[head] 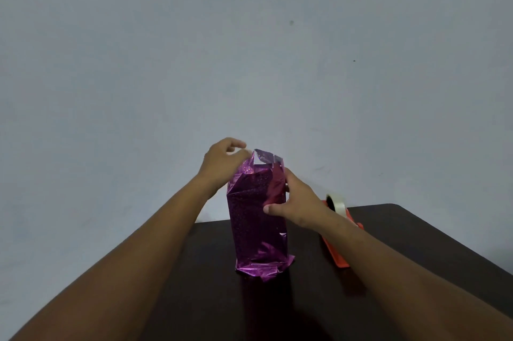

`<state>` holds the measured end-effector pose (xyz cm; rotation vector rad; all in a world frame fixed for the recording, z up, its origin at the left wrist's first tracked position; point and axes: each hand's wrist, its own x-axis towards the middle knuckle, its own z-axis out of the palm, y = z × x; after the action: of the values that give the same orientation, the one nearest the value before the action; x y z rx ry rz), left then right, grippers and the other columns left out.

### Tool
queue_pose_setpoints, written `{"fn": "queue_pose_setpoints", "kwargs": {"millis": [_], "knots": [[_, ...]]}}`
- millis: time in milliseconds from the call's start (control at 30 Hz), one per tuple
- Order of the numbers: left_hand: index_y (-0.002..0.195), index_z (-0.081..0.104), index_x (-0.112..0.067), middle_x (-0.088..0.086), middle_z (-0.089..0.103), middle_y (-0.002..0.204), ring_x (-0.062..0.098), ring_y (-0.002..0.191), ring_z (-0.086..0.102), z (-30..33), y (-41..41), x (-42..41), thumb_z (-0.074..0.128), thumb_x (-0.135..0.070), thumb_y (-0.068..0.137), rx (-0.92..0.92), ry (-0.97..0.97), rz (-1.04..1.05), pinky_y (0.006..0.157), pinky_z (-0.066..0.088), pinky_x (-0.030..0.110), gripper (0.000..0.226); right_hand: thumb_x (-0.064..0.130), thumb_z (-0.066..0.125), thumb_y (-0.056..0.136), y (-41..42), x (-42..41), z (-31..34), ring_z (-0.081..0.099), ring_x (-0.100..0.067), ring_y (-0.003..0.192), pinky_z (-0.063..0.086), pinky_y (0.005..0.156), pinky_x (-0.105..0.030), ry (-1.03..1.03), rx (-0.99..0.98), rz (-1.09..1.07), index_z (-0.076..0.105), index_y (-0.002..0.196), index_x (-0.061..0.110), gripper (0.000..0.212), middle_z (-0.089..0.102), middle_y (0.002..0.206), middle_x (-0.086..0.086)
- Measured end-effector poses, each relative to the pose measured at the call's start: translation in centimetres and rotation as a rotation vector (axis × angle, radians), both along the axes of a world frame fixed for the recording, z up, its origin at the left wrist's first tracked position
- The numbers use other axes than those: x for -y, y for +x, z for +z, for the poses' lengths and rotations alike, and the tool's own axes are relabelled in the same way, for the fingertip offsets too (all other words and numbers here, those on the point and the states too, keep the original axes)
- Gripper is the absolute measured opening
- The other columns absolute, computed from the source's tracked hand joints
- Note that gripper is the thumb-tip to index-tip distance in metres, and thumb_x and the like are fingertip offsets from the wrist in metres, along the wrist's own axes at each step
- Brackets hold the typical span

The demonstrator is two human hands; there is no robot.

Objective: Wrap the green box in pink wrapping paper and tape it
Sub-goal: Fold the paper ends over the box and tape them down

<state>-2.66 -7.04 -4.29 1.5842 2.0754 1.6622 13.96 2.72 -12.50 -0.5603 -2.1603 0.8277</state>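
Left hand (222,161) at upper left edge of pink wrapping paper (258,215), fingers curled, fingertips at the open top flap; pinch or mere touch not discernible. Right hand (294,202) gripped the wrapped package's right side, thumb across the front. Package upright on dark table (402,243), loose paper crumpled at base. Green box hidden under paper. Orange tape dispenser (337,253) with tape roll (337,203) just right, behind right wrist.

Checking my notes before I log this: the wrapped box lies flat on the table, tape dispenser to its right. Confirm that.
Not quite. In the head view the wrapped box stands upright on the table, not flat. The tape dispenser is indeed to its right.
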Motion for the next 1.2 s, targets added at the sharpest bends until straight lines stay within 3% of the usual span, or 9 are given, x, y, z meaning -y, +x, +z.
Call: {"fn": "queue_pose_setpoints", "kwargs": {"millis": [100,200,367,500,667,800,933,1033,1200], "knots": [[0.130,0.063,-0.029,0.001,0.062,0.135,0.015,0.116,0.064,-2.2,-1.0,-0.6,0.057,-0.030,0.100,0.159,-0.116,-0.151,0.104,0.049,0.036,0.031,0.014,0.073,0.082,-0.3,0.6,0.1,0.052,0.004,0.102,0.041,0.078,-0.004,0.105,0.017,-0.046,0.043,0.133,0.033,0.063,0.052,0.115,0.010],[0.140,0.056,-0.036,-0.005,0.062,0.138,0.015,0.120,0.064,-3.1,-0.4,-1.0,0.047,-0.030,0.105,0.296,-0.080,-0.289,0.109,0.048,0.041,0.037,0.034,0.063,0.077,-1.0,0.7,-0.2,0.047,-0.016,0.126,0.047,0.099,-0.035,0.212,0.083,-0.088,0.041,0.142,0.037,0.069,0.037,0.143,0.001],[0.131,0.064,-0.045,-0.013,0.055,0.145,0.009,0.133,0.053,-2.6,0.6,-1.0,0.041,-0.030,0.107,0.134,-0.121,-0.335,0.114,0.041,0.034,0.037,0.032,0.063,0.085,-0.7,1.0,0.0,0.023,-0.028,0.148,0.030,0.118,-0.048,0.300,0.180,-0.185,0.035,0.152,0.038,0.072,0.011,0.165,-0.004],[0.125,0.071,-0.033,-0.007,0.064,0.134,0.007,0.119,0.061,-2.5,0.6,-1.1,0.043,-0.030,0.105,0.005,-0.257,-0.287,0.104,0.047,0.026,0.034,0.032,0.062,0.090,-0.4,1.4,0.1,0.016,-0.029,0.151,0.026,0.119,-0.049,0.388,0.228,-0.217,0.033,0.153,0.042,0.069,0.007,0.167,-0.006],[0.131,0.066,-0.024,-0.009,0.062,0.130,0.012,0.122,0.057,-2.7,0.1,-1.0,0.035,-0.029,0.108,-0.152,-0.321,-0.220,0.107,0.041,0.028,0.039,0.024,0.061,0.093,-1.0,2.1,-0.7,0.027,-0.029,0.143,0.032,0.112,-0.046,0.553,0.157,-0.322,0.045,0.148,0.038,0.059,0.027,0.161,-0.008],[0.123,0.066,-0.031,-0.010,0.063,0.127,0.014,0.118,0.056,-2.6,-0.5,-1.3,0.029,-0.036,0.107,-0.289,-0.416,-0.203,0.110,0.040,0.039,0.040,0.014,0.073,0.082,-1.9,2.4,-2.2,0.052,-0.024,0.117,0.044,0.094,-0.037,0.707,-0.018,-0.475,0.065,0.126,0.027,0.047,0.058,0.128,-0.002],[0.117,0.064,-0.028,-0.007,0.065,0.121,0.017,0.114,0.060,-2.6,-0.8,-1.6,0.039,-0.057,0.100,-0.287,-0.465,-0.204,0.105,0.046,0.041,0.042,0.003,0.069,0.082,-1.9,2.5,-2.9,0.051,-0.014,0.109,0.048,0.093,-0.026,0.632,-0.228,-0.394,0.067,0.112,0.017,0.033,0.062,0.114,0.002],[0.136,0.056,-0.029,-0.009,0.060,0.130,0.017,0.118,0.058,-2.7,-1.4,-1.9,0.053,-0.079,0.077,-0.302,-0.499,-0.187,0.104,0.046,0.038,0.078,-0.004,0.056,0.086,-0.9,2.4,-3.1,0.051,-0.008,0.099,0.046,0.083,-0.016,0.485,-0.317,-0.315,0.059,0.106,0.015,0.028,0.056,0.111,0.005],[0.135,0.056,-0.030,-0.011,0.059,0.125,0.014,0.114,0.058,-2.4,-2.3,-2.1,0.063,-0.086,0.054,-0.327,-0.504,-0.201,0.102,0.047,0.036,0.098,-0.001,0.057,0.084,1.4,0.4,-3.8,0.054,-0.018,0.107,0.041,0.088,-0.033,0.430,-0.291,-0.583,0.060,0.109,0.016,0.031,0.060,0.117,0.001]]}}
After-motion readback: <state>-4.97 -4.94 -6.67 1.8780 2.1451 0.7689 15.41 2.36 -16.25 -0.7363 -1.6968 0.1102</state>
